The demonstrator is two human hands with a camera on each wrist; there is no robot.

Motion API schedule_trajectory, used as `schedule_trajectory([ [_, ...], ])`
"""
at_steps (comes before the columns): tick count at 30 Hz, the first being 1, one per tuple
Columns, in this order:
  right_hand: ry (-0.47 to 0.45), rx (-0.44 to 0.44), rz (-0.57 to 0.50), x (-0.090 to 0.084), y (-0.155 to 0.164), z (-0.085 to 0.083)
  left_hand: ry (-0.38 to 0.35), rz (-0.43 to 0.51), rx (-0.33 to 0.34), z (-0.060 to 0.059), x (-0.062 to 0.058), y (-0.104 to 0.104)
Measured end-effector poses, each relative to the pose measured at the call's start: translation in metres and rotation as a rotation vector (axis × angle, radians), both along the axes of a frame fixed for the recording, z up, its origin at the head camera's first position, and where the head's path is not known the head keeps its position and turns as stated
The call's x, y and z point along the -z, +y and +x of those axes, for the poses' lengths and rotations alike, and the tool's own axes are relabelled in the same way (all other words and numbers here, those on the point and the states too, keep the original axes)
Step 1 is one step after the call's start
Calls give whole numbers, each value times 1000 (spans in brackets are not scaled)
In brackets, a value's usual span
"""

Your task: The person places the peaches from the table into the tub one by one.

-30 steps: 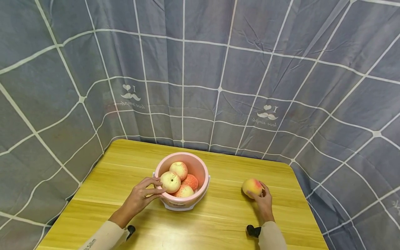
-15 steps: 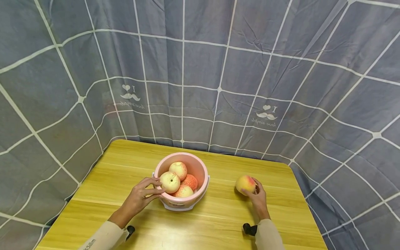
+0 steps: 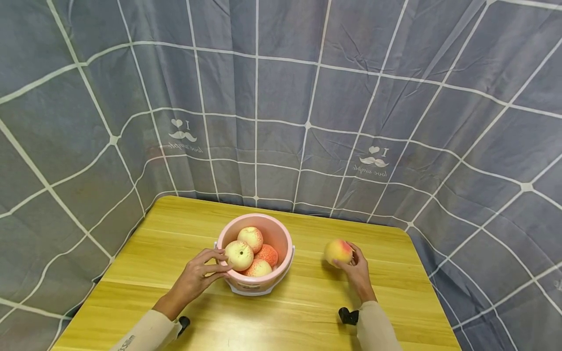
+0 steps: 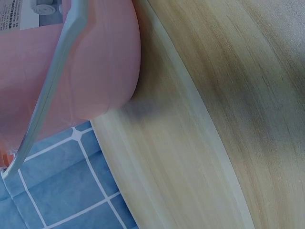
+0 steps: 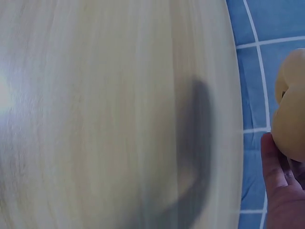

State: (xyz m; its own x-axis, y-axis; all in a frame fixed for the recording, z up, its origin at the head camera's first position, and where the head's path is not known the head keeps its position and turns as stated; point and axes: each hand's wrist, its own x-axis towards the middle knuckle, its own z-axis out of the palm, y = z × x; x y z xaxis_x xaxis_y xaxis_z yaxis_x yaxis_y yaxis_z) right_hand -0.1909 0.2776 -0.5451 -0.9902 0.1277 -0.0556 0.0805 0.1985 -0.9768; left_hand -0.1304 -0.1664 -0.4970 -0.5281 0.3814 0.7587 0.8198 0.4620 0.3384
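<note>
Peach [image 3: 338, 251] held in right hand [image 3: 356, 271], fingers curled round it, just off the table [image 3: 175, 229], right of pink bucket [image 3: 281, 243]. Left hand [image 3: 197, 279] grips the bucket's near-left rim, likely steadying it; four fruits [image 3: 239, 255] inside. Grey checked cloth [image 3: 307, 87] behind the bucket.

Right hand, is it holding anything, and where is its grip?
The right hand holds a peach, fingers curled round the side nearest the person, lifted just off the table.
</note>
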Motion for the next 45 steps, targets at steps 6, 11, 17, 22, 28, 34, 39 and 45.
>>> schedule_trajectory([
  [6,12,-39,-5,-6,-8,-2,25,6,2,0,0,0],
  [11,37,-61,-4,-10,-14,-4,40,15,15,-1,-2,1],
  [17,62,-89,-18,-16,-19,-5,44,14,18,0,-3,1],
  [22,82,-111,-24,-24,-24,-7,46,18,13,0,-2,1],
  [28,115,-139,-30,-34,-31,-9,43,20,18,-1,-1,1],
  [34,146,-154,-44,-38,-38,-11,37,19,22,-2,-1,1],
  [39,127,-170,-87,-42,-42,-11,26,10,7,-2,-1,0],
  [45,139,-200,-115,-50,-48,-11,38,3,2,-1,0,1],
])
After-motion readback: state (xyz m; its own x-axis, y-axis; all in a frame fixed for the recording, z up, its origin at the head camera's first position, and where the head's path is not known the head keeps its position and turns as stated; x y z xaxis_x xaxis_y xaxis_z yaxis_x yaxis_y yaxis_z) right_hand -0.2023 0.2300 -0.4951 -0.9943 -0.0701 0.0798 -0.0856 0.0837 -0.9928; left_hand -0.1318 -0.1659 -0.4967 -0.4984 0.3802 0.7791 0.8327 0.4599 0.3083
